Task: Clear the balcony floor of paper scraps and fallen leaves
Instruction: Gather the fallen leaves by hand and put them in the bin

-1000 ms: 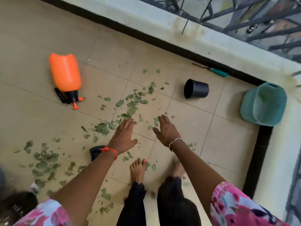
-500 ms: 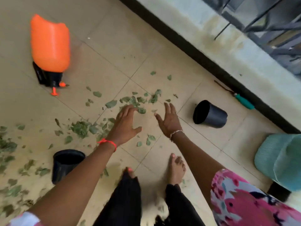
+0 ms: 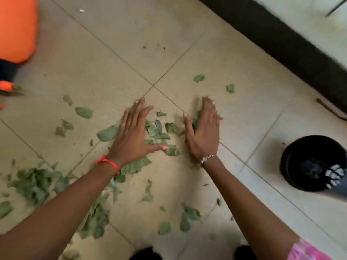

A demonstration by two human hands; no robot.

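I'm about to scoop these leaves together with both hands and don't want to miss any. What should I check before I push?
1. Left hand flat on the floor with straight fingers: ok.
2. Right hand down on the opposite side, fingers straight: ok.
3. Leaf cluster lies between the two hands: ok.
4. Every leaf is inside the hands' span: not ok. Stray leaves lie beyond the fingertips, and a bigger heap lies outside the left forearm.
5. Black pot is ready to take the leaves: cannot tell. It sits apart on the right, and whether it is upright or tipped is unclear.
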